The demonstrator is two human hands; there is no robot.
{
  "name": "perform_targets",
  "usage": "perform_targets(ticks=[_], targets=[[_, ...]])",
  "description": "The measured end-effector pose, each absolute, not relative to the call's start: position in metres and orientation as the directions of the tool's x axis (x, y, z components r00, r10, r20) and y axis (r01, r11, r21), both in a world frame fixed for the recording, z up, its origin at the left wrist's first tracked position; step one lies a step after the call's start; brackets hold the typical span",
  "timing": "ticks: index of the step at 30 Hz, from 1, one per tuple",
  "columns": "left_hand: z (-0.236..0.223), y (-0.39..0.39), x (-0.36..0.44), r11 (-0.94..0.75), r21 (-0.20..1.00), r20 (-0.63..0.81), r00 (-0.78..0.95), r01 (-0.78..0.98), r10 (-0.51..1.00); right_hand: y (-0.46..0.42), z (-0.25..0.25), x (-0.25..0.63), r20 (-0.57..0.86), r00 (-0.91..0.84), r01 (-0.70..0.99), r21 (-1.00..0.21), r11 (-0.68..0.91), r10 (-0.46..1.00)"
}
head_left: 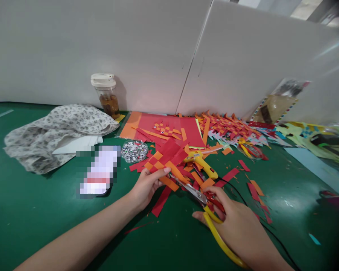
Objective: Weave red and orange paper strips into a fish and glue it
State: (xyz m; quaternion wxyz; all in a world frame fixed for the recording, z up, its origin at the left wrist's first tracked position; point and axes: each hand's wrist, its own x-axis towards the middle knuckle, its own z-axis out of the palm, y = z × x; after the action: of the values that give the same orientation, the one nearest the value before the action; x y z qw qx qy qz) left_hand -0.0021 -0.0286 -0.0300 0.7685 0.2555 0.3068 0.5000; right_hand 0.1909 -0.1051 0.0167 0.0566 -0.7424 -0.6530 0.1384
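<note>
My left hand (pixel 148 188) pinches a woven paper piece (pixel 155 162) of red and orange strips, thumb on top. Loose strip ends fan out from its weave. In my right hand (pixel 233 216) is a pair of scissors (pixel 197 193) with red and yellow handles. Their blades are parted and point left at the orange strip ends beside my left thumb; I cannot tell whether they touch paper. Behind the scissors lies a yellow glue gun (pixel 205 165) among red and orange scraps. A finished-looking woven fish (pixel 165 130) with googly eyes rests on stacked red paper (pixel 192 131).
A clear container of googly eyes (pixel 134 151), a phone (pixel 100 171), a patterned cloth (pixel 59 128) and a lidded cup (pixel 109 98) stand or lie to the left. Several woven paper fish (pixel 228 126) are piled at the back right. A black cord (pixel 240 194) runs behind my right hand.
</note>
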Motion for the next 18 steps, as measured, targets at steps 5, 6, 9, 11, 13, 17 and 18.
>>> perform_targets(ticks=[5,6,9,11,13,17,18], targets=[[-0.031,-0.0285,-0.0024,0.36,0.71,-0.195,0.321,-0.606,0.927,-0.1052,0.0167,0.1913,-0.139,0.105,0.96,-0.246,-0.137,0.985],[-0.0314,-0.0282,-0.0026,0.357,0.714,-0.19,0.324,-0.602,0.927,-0.1049,0.0166,0.1912,-0.146,0.104,0.959,-0.247,-0.138,0.984],[-0.0319,-0.0273,-0.0029,0.356,0.72,-0.188,0.327,-0.595,0.926,-0.1041,0.0162,0.1909,-0.151,0.101,0.958,-0.253,-0.137,0.983],[-0.0317,-0.0271,-0.003,0.356,0.718,-0.194,0.319,-0.598,0.928,-0.104,0.0158,0.1915,-0.132,0.092,0.959,-0.254,-0.123,0.987],[-0.0316,-0.0273,-0.003,0.356,0.713,-0.196,0.316,-0.604,0.928,-0.1042,0.0153,0.1926,-0.109,0.077,0.962,-0.253,-0.102,0.991],[-0.0322,-0.0285,-0.003,0.361,0.705,-0.189,0.329,-0.61,0.925,-0.1048,0.0139,0.1953,-0.105,0.056,0.965,-0.248,-0.081,0.993],[-0.0326,-0.0287,-0.0029,0.362,0.705,-0.186,0.334,-0.61,0.924,-0.1049,0.0134,0.1958,-0.104,0.052,0.967,-0.243,-0.076,0.993]])
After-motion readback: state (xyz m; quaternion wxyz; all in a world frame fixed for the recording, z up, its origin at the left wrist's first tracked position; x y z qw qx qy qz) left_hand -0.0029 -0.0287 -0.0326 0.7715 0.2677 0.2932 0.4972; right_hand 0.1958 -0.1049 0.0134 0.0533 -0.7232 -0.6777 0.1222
